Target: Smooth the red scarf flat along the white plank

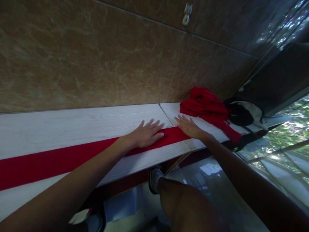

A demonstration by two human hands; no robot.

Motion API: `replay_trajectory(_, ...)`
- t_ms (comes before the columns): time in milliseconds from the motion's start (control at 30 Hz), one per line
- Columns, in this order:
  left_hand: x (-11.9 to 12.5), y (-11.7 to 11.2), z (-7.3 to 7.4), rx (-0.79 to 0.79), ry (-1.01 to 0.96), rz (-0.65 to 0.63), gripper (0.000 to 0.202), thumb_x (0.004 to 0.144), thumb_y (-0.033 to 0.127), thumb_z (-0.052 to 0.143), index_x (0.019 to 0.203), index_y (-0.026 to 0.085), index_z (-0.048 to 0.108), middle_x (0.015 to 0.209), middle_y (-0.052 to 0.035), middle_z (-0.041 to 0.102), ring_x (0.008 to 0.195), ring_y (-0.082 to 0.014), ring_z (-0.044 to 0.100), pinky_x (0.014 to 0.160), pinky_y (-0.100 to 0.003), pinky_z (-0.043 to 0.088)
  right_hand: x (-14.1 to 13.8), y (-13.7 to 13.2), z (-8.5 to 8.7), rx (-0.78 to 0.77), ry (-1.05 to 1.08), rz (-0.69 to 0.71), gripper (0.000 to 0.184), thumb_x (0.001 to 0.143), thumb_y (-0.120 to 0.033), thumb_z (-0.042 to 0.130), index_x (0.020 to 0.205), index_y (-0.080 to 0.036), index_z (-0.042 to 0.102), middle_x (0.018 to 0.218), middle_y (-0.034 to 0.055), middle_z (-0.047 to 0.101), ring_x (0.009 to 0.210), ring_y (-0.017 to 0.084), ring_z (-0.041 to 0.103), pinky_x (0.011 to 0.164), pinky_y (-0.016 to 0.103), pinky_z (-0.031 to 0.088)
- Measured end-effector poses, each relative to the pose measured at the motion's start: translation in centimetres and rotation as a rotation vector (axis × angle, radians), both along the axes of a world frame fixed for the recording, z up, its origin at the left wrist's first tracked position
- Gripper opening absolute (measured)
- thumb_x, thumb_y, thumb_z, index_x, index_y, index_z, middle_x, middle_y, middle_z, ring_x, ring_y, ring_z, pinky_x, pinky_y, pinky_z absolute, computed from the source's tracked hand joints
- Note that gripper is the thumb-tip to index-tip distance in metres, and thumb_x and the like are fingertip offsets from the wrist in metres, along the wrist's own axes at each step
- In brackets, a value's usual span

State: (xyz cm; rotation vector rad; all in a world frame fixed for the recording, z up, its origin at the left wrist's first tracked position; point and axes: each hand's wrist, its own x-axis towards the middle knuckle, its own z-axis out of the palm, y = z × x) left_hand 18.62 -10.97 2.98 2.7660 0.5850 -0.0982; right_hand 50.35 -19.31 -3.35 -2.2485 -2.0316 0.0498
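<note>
A long red strip of cloth [60, 159] lies stretched along a white wood-grain bench [79, 125]. My left hand [147, 133] rests flat over the strip, its fingers spread and pointing right, with nothing held. Just to its right, my right hand [189, 127] presses flat near the strip's right end, fingers apart and pointing left. Part of the strip is hidden under both hands and my left forearm. Beyond my right hand, a crumpled heap of red cloth [205, 103] sits on the bench against the wall, with a tail hanging toward the front edge.
A brown tiled wall [96, 58] with a small white fitting [187, 14] rises behind the bench. A black and white bag [243, 112] lies at the right end. Railings [277, 151] and greenery stand at the far right. Below are my leg [188, 203] and the shiny floor [205, 177].
</note>
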Motion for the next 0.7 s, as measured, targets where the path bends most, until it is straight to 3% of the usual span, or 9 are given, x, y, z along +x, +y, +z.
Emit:
replay_trajectory(100, -3.1, 1.2, 0.3, 0.061, -0.005, 0.099, 0.069, 0.112, 0.060, 0.020, 0.174, 0.028, 0.020, 0.180, -0.0088, 0.013, 0.169, -0.0344, 0.006, 0.132, -0.067, 0.011, -1.2, 0.2, 0.0, 0.021, -0.003, 0.012, 0.068, 0.111, -0.059, 0.018, 0.171, -0.031, 0.033, 0.178, 0.0081, 0.023, 0.165, 0.035, 0.015, 0.129, 0.066, 0.021)
replay_trajectory(300, -9.8, 1.3, -3.1, 0.103, 0.015, 0.049, 0.070, 0.111, 0.064, 0.022, 0.172, 0.029, 0.029, 0.179, -0.0079, 0.019, 0.168, -0.0330, 0.016, 0.134, -0.060, 0.014, -2.4, 0.4, -1.2, 0.003, 0.004, 0.040, 0.066, 0.111, -0.060, 0.024, 0.167, -0.031, 0.043, 0.175, 0.0087, 0.033, 0.163, 0.037, 0.024, 0.128, 0.066, 0.024)
replay_trajectory(400, -13.0, 1.9, -3.8, 0.126, 0.010, 0.089, 0.070, 0.111, 0.065, 0.021, 0.171, 0.030, 0.030, 0.179, -0.0061, 0.018, 0.168, -0.0329, 0.017, 0.135, -0.059, 0.013, -2.1, 0.5, -1.3, 0.005, 0.004, 0.047, 0.066, 0.111, -0.061, 0.023, 0.167, -0.032, 0.043, 0.175, 0.0076, 0.032, 0.163, 0.035, 0.023, 0.128, 0.066, 0.023)
replay_trajectory(567, -17.0, 2.2, -3.5, 0.114, 0.062, 0.134, 0.074, 0.110, 0.066, 0.020, 0.173, 0.027, 0.025, 0.180, -0.0064, 0.015, 0.168, -0.0321, 0.014, 0.135, -0.059, 0.011, -1.6, 0.8, -1.4, 0.008, -0.007, 0.054, 0.066, 0.109, -0.059, 0.026, 0.165, -0.030, 0.046, 0.172, 0.0099, 0.037, 0.161, 0.037, 0.030, 0.126, 0.071, 0.026)
replay_trajectory(700, -19.9, 2.3, -2.3, 0.075, 0.113, 0.166, 0.077, 0.109, 0.070, 0.017, 0.174, 0.029, 0.021, 0.180, -0.0051, 0.013, 0.169, -0.0310, 0.011, 0.135, -0.059, 0.008, -1.0, 1.0, -1.6, -0.011, -0.008, 0.057, 0.067, 0.108, -0.059, 0.026, 0.165, -0.031, 0.046, 0.171, 0.0094, 0.037, 0.160, 0.037, 0.032, 0.125, 0.072, 0.025)
